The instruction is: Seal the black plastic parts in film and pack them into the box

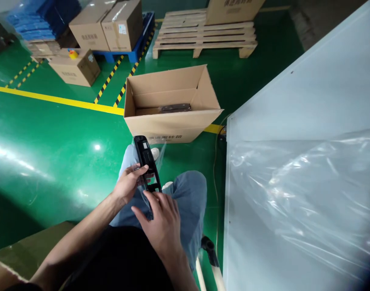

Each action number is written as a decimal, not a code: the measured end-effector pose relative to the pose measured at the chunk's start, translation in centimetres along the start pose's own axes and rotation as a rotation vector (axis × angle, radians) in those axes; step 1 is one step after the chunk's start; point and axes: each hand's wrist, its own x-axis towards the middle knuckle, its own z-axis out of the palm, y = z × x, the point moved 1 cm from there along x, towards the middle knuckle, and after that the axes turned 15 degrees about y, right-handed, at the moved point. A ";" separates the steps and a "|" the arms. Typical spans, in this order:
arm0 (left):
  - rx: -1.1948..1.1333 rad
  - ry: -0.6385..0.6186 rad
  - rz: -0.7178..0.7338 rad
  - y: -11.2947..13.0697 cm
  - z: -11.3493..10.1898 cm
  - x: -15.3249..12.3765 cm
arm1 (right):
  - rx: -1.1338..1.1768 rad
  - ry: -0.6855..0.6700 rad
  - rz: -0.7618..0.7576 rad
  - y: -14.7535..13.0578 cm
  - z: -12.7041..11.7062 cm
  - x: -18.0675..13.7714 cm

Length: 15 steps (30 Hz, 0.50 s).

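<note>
A long black plastic part (pixel 145 159) with cut-out windows stands tilted above my knees. My left hand (pixel 129 184) grips it from the left side, fingers wrapped round its middle. My right hand (pixel 162 220) pinches its lower end, with thin clear film around the fingers. An open cardboard box (pixel 169 121) stands on the green floor just beyond my feet, and another dark part (pixel 175 108) lies inside it.
A white table (pixel 294 121) on my right carries a large clear plastic sheet (pixel 309 194). Wooden pallets (pixel 203 34), stacked sealed cartons (pixel 109 24) and a small carton (pixel 76 68) stand farther back. Yellow floor lines (pixel 51 99) cross the floor. A cardboard piece (pixel 27 250) lies lower left.
</note>
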 end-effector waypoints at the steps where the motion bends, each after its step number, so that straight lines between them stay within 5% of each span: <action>1: -0.011 0.010 0.014 0.0 0.0 0.2 | -0.048 -0.025 -0.029 -0.3 0.6 -0.4; 7: -0.054 0.050 0.016 0.1 -0.6 1.7 | -0.096 0.021 -0.163 -0.5 2.8 -2.2; 15: 0.005 0.141 -0.020 -0.4 -3.1 3.5 | 0.060 -0.114 -0.251 -1.2 4.9 -4.0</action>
